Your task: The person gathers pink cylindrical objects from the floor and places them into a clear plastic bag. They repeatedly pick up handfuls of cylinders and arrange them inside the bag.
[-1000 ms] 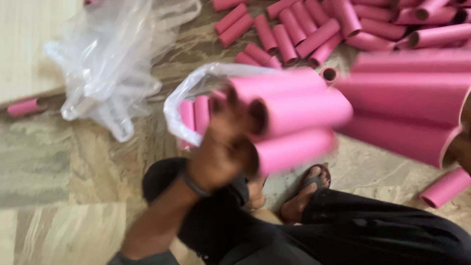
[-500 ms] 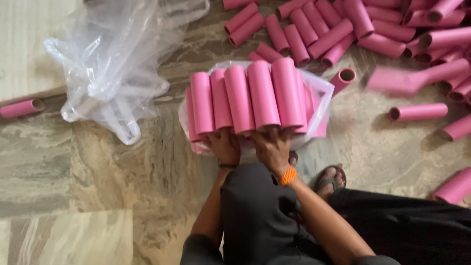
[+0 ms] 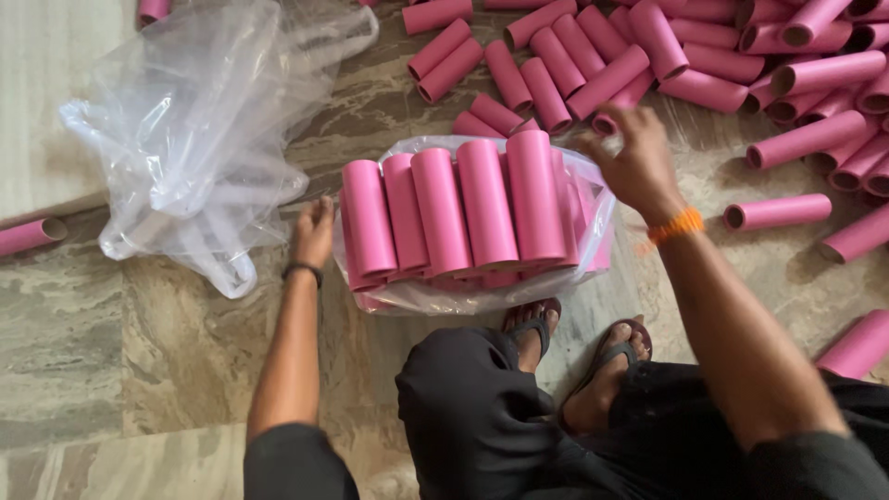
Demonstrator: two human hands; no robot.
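The clear bag of pink tubes [image 3: 463,222], at 12 o'clock from the feet, looks light but slippery and best gripped by its rim, the left hand [image 3: 315,231] flat against its side, the right hand [image 3: 634,162] hovering half-open, empty, at 2 o'clock.

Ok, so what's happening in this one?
A person squats on a marbled stone floor packing pink cardboard tubes into a clear plastic bag, where a row of five tops the stack. The left hand rests against the bag's left side. The right hand, with an orange wristband, is raised over the bag's right edge, towards the loose pile of tubes beyond. A crumpled bundle of empty bags lies to the left.
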